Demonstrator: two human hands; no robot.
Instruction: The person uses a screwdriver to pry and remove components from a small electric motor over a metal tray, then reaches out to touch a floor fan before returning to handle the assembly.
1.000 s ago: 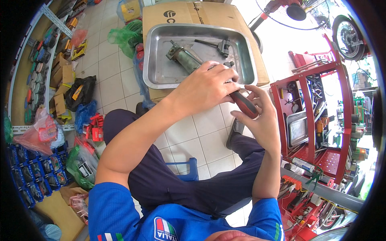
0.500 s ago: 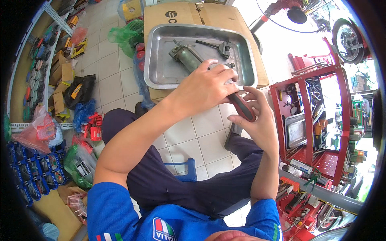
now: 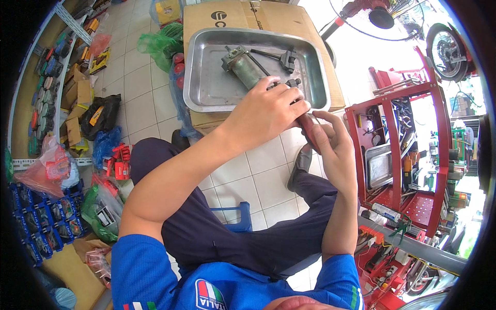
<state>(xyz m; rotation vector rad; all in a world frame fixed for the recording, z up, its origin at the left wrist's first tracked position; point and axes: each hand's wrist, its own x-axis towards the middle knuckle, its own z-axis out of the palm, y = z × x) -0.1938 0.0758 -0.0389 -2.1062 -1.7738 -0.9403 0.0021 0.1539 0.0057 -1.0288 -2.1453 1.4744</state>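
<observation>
A dull metal cylindrical motor [image 3: 247, 71] lies slantwise in a steel tray [image 3: 192, 77], its near end hidden by my left hand [image 3: 276, 106]. The fingers of that hand are curled over this end and over the front of a hand tool with a red-and-black handle [image 3: 309, 130]. My right hand [image 3: 335, 142] holds the handle, thumb along it, just beyond the tray's near right corner. The tool's head is hidden, so its exact kind does not show. Beside the motor lies a black T-shaped metal tool [image 3: 287, 61].
The tray sits on a cardboard box [image 3: 279, 14]. A red tool cart [image 3: 395, 155] stands at the right, a fan [image 3: 381, 18] at far right. Bags and packages cover the left floor beside shelves [image 3: 49, 93]. A blue stool [image 3: 240, 218] is between my legs.
My right hand has turned the tool's handle slightly and changed its hold, with the thumb now laid along the handle. The motor and my left hand have shifted a little.
</observation>
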